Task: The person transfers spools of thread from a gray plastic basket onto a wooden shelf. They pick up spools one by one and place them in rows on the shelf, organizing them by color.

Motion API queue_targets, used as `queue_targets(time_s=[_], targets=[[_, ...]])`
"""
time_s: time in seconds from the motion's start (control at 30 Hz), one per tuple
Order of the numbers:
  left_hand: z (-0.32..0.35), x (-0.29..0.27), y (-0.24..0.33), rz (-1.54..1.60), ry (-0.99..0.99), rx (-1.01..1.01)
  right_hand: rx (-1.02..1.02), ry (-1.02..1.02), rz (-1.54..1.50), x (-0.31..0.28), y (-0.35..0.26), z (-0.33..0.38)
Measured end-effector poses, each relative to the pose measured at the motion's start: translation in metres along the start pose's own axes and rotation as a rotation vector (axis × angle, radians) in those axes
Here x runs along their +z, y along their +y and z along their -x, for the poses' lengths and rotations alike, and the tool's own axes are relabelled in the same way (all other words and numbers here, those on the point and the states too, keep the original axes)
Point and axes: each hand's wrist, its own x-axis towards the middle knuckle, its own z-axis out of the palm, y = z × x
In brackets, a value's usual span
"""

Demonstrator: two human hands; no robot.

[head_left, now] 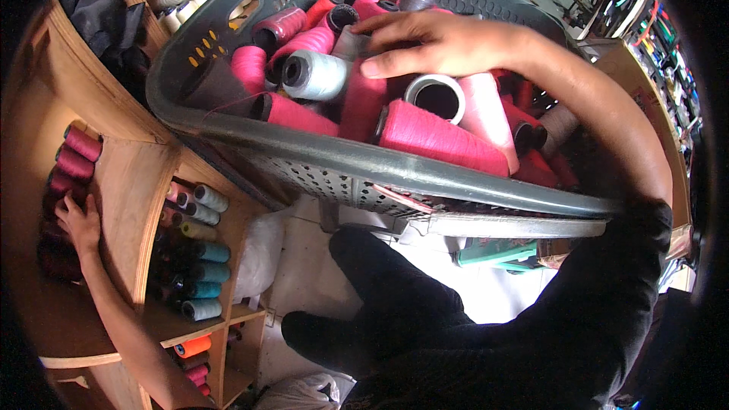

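1. Looking down on a large grey perforated plastic laundry basket (319, 153) heaped with thread cones, held up close to the person's chest.
2. A wooden shelving unit with open cubbies (125, 190) stands on the left; its compartments hold maroon, teal, pale and orange spools lying on their sides.
3. The right hand (433, 44) lies flat on the heap, fingers spread and loosely curved over a bright pink thread cone (363, 99); it grips nothing firmly.
4. The left hand (78, 222) reaches into a left cubby with its fingers curled against a row of dark maroon thread spools (72, 159); whether it pinches one cannot be told.
5. A pale blue thread cone (315, 74) lies just beside the right fingertips.
6. Judgement: closing the fingers round one cone's middle, and keeping the basket level, should stop its neighbours rolling out.
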Motion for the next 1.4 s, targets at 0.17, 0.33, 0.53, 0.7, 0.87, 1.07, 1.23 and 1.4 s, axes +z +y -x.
queue_targets(time_s=[0.17,0.33,0.53,0.7,0.87,1.07,1.23,1.4], targets=[[0.007,-0.033,0.025,0.025,-0.095,-0.087,0.106,-0.115,0.037,-0.027,0.002,-0.011],[0.001,-0.016,0.027,0.111,-0.031,-0.024,0.264,-0.026,0.456,-0.094,-0.027,-0.045],[0.006,-0.022,0.033,0.078,-0.076,-0.041,0.094,0.283,0.652,-0.075,0.046,-0.159],[0.011,-0.027,0.021,0.086,-0.090,-0.067,-0.034,0.171,0.160,0.011,0.057,-0.183],[0.003,-0.022,0.031,0.070,-0.060,-0.052,-0.144,0.115,0.374,-0.001,0.047,-0.186],[0.005,-0.024,0.027,0.125,-0.066,-0.079,-0.301,0.227,0.552,0.002,0.046,-0.201],[0.008,-0.028,0.028,0.191,-0.060,-0.092,-0.337,0.309,0.535,-0.002,0.031,-0.187],[0.007,-0.045,0.024,0.102,-0.030,-0.094,-0.223,0.330,0.457,-0.032,0.018,-0.182]])
